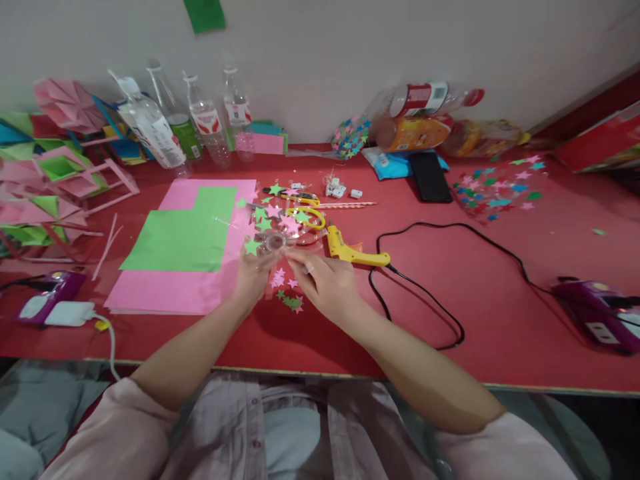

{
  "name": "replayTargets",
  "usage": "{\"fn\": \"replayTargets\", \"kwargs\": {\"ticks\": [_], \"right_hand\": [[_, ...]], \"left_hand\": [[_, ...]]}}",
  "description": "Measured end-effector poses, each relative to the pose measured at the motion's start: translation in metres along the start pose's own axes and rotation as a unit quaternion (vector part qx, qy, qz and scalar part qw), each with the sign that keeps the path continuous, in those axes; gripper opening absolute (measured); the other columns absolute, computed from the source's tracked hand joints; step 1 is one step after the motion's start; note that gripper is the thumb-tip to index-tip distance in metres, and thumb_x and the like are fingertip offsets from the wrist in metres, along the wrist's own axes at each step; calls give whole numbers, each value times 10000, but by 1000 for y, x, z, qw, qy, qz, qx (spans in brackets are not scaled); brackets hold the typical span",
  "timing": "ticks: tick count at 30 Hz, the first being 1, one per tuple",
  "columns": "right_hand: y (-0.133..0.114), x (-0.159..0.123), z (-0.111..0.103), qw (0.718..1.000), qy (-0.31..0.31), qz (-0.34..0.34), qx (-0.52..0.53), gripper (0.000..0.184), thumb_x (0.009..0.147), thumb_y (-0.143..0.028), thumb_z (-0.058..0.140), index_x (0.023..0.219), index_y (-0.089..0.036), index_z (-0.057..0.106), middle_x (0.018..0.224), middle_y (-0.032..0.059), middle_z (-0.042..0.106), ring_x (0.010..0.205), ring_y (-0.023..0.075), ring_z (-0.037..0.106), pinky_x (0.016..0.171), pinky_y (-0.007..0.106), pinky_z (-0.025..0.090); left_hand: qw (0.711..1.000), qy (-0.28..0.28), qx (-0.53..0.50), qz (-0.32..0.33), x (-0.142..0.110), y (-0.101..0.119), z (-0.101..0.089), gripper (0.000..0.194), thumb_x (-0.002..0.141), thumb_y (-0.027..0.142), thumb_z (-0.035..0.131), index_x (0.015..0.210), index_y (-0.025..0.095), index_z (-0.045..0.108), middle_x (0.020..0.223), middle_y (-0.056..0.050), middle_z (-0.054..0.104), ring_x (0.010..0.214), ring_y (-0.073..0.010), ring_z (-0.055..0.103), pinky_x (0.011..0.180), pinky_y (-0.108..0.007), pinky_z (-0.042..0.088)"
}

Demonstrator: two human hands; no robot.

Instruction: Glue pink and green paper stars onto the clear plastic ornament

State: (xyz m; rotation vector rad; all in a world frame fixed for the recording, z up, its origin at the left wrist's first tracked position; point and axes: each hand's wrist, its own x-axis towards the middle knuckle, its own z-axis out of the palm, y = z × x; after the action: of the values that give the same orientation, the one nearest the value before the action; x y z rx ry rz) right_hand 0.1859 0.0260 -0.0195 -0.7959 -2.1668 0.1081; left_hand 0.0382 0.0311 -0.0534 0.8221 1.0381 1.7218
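My left hand (253,273) and my right hand (325,283) meet over the red table (450,320), both closed on a clear plastic piece (276,241) cut from a bottle, with green and pink paper stars stuck to it. More loose stars (290,293) lie on the table just under my hands. A yellow glue gun (350,250) lies right beside my right hand, its black cord (425,293) looping to the right.
Green paper (185,233) lies on pink paper (170,287) at left. Yellow scissors (303,207), a pencil (345,205), empty bottles (200,127), folded paper shapes (55,173), a black phone (430,177), scattered stars (495,187) and purple devices (595,310) sit around.
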Motion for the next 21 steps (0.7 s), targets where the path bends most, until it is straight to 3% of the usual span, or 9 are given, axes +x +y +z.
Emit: {"fn": "replayTargets", "kwargs": {"ticks": [4, 9, 13, 16, 18, 21], "right_hand": [[-3, 1, -3, 999, 22, 20, 34, 192, 919, -185, 501, 1076, -144, 602, 723, -2, 715, 510, 60, 561, 537, 191, 425], [-7, 4, -8, 995, 51, 37, 73, 211, 898, -212, 531, 1104, -173, 557, 534, -80, 560, 439, 59, 481, 486, 186, 401], [-10, 7, -20, 994, 55, 24, 92, 36, 847, -171, 570, 851, -207, 574, 515, -69, 527, 427, 64, 462, 463, 194, 396], [-10, 7, -22, 992, 47, 33, 110, 140, 809, -130, 567, 708, -209, 511, 504, -72, 507, 407, 52, 438, 451, 191, 377], [-8, 5, -17, 993, 52, 46, 99, 79, 807, -126, 561, 807, -200, 534, 521, -82, 523, 411, 48, 451, 458, 183, 377], [-4, 2, -7, 995, 49, 45, 80, 161, 846, -163, 556, 1004, -182, 540, 544, -90, 544, 424, 46, 464, 462, 172, 370]], "left_hand": [[1000, 5, -7, -7, -4, 6, 6, 344, 568, 217, 817, 809, 227, 572, 758, 41, 667, 717, -105, 653, 725, -240, 523], [1000, 16, -19, -1, -4, 12, 10, 368, 558, 154, 807, 829, 235, 572, 804, 42, 684, 796, -123, 675, 804, -270, 532], [1000, 16, -9, -6, -2, 13, 11, 345, 566, 150, 798, 816, 229, 573, 801, 31, 692, 796, -155, 691, 838, -341, 533], [1000, 22, -12, -7, -2, 15, 13, 358, 541, 178, 812, 790, 221, 559, 761, 41, 677, 718, -142, 683, 796, -343, 542], [1000, 26, -15, -5, -2, 16, 13, 386, 523, 188, 826, 793, 220, 552, 756, 47, 675, 698, -128, 676, 767, -316, 544], [999, 33, -15, -2, -2, 13, 9, 421, 526, 182, 833, 831, 228, 546, 792, 41, 682, 744, -122, 681, 757, -278, 540]]}}
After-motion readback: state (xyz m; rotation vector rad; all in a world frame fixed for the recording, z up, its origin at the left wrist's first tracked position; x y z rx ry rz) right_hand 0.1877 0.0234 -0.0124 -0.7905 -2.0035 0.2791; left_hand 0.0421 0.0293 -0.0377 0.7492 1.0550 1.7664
